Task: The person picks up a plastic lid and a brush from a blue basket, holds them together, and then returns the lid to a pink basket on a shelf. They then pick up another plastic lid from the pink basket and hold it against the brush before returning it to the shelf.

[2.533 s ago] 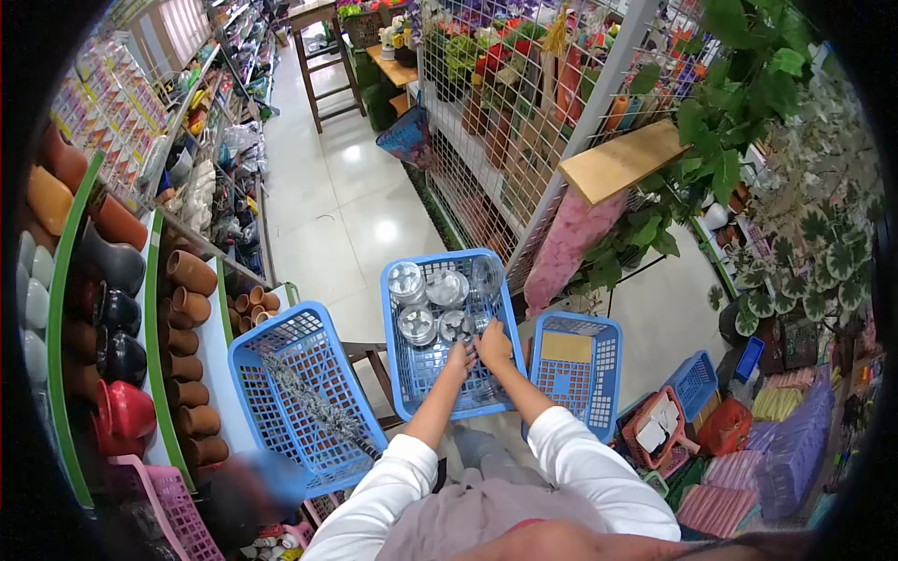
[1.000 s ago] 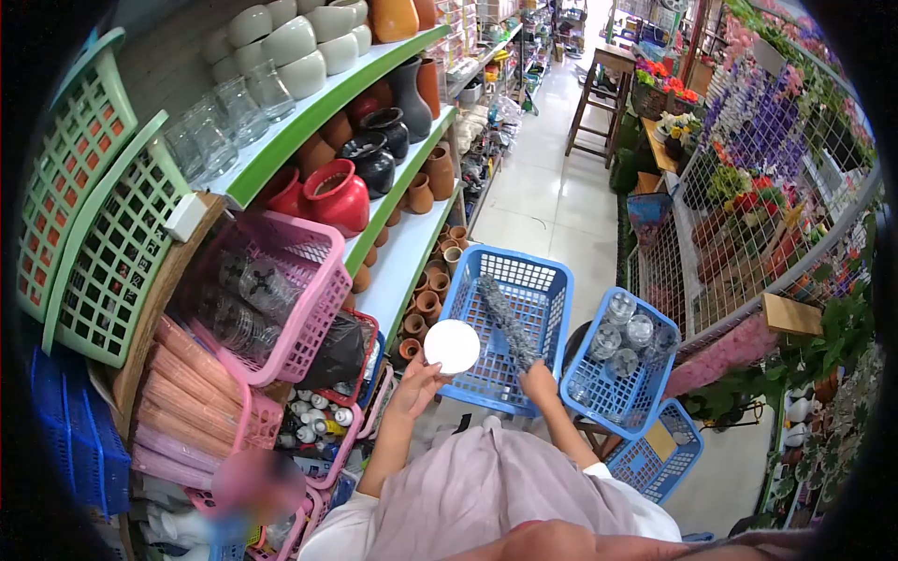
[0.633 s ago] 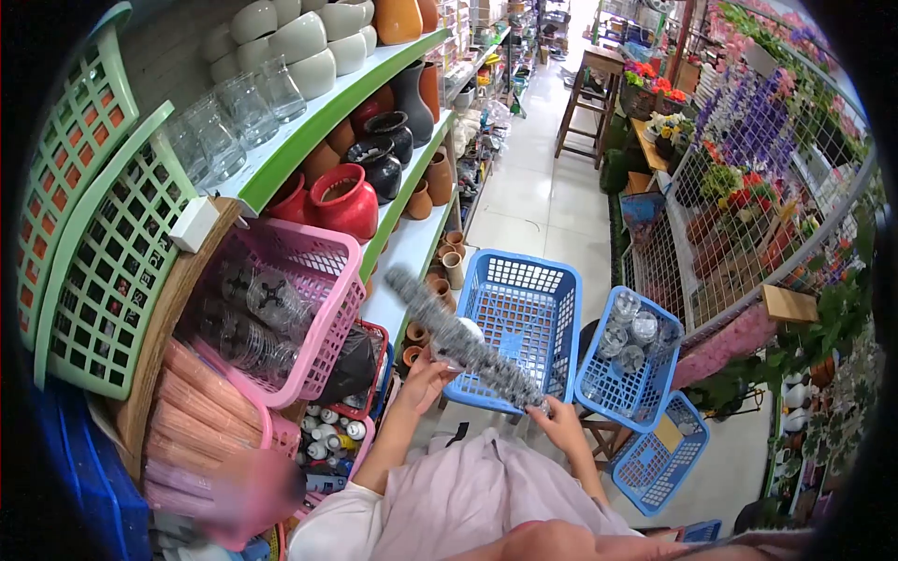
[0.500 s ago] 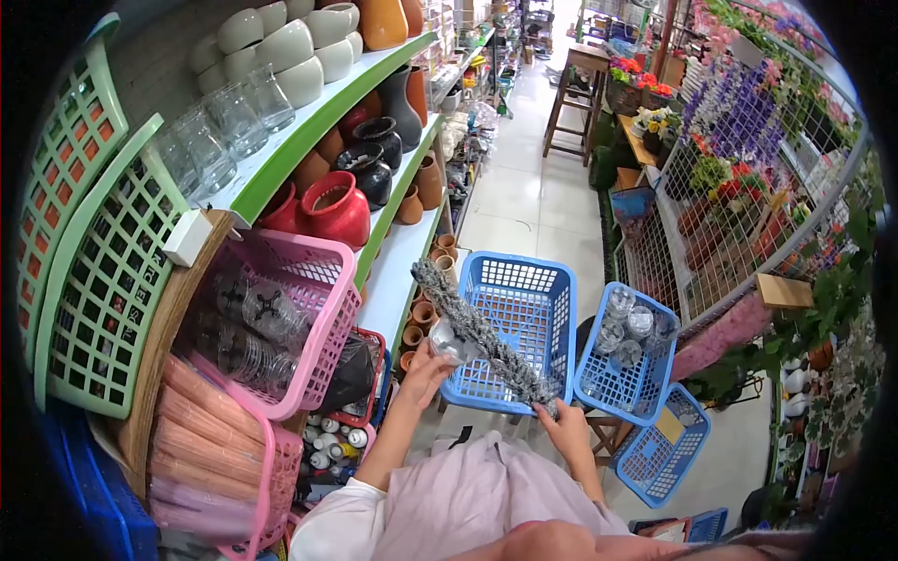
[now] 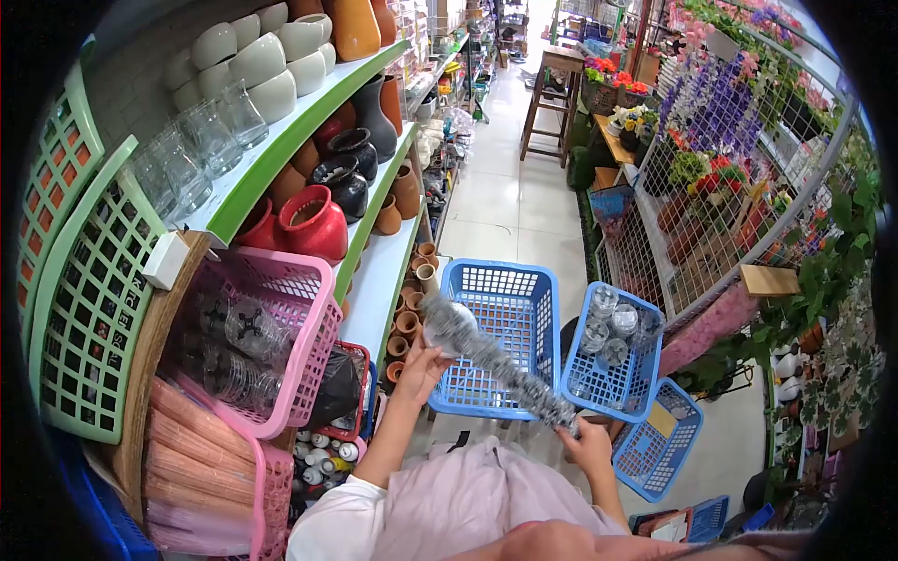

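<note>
My left hand (image 5: 423,372) is closed around a clear, shiny cup-like piece (image 5: 440,337), partly hidden by a duster. In my right hand (image 5: 587,444) is the end of a long grey, shaggy duster (image 5: 513,372). It slants up and left, its far part lying over the clear piece and blurred by motion. Below both hands stands a large blue plastic basket (image 5: 547,351) with an openwork floor. To its right, a smaller blue basket (image 5: 572,374) holds several clear round containers (image 5: 623,321).
On the left, shelves (image 5: 224,217) carry white bowls (image 5: 273,95), glass jars (image 5: 217,145) and a red pot (image 5: 316,224). A pink basket (image 5: 323,323) of clear pieces is nearby. Terracotta pots (image 5: 406,324) sit behind my left hand. A wire rack (image 5: 692,243) of flowers stands on the right.
The duster's far end has swung up and over the clear piece. My right hand has shifted slightly right and down, and my left hand slightly left. The view has turned a little.
</note>
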A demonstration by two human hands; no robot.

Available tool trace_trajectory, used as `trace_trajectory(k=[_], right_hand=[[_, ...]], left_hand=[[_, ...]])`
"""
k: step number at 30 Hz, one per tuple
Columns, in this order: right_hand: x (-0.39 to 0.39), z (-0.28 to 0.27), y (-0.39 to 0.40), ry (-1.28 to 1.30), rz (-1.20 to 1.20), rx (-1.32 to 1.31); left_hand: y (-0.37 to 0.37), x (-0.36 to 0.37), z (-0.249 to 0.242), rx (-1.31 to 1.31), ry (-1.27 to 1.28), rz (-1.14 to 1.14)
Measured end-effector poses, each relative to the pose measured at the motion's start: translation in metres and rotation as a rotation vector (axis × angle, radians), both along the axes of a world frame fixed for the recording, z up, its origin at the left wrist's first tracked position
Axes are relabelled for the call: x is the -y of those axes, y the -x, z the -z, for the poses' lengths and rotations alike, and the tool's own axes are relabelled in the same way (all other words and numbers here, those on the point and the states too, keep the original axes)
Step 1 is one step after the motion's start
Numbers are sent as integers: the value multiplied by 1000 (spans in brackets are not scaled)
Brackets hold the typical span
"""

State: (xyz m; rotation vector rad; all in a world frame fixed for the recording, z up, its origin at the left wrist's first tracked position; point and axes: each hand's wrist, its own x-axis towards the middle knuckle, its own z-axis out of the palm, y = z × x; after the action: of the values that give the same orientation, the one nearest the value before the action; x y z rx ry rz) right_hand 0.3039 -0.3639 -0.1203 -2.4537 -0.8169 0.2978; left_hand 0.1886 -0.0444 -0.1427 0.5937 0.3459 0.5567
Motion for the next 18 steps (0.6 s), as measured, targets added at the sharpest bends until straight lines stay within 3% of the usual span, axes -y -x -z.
trace_trajectory(k=[3, 5, 7, 8, 11, 13, 15, 18], right_hand=[[13, 8, -9, 39, -86, 142], [14, -10, -19, -31, -14, 72], [17, -24, -27, 3, -22, -60], [24, -22, -32, 25, -158, 105], [38, -16, -58, 71, 39, 72], [48, -16, -71, 41, 38, 47], [59, -15, -81, 75, -141, 122], [61, -19, -104, 60, -37, 62]], left_hand=[[-5, -5, 9, 38, 75, -29], [-11, -1, -10, 44, -68, 21], [-19, 0, -1, 46, -36, 8], [-22, -1, 11, 71, 14, -18], [-37, 5, 6, 92, 20, -23], [-49, 14, 3, 94, -15, -8], [-62, 21, 3, 125, 126, -60], [-81, 25, 6, 112, 107, -44]])
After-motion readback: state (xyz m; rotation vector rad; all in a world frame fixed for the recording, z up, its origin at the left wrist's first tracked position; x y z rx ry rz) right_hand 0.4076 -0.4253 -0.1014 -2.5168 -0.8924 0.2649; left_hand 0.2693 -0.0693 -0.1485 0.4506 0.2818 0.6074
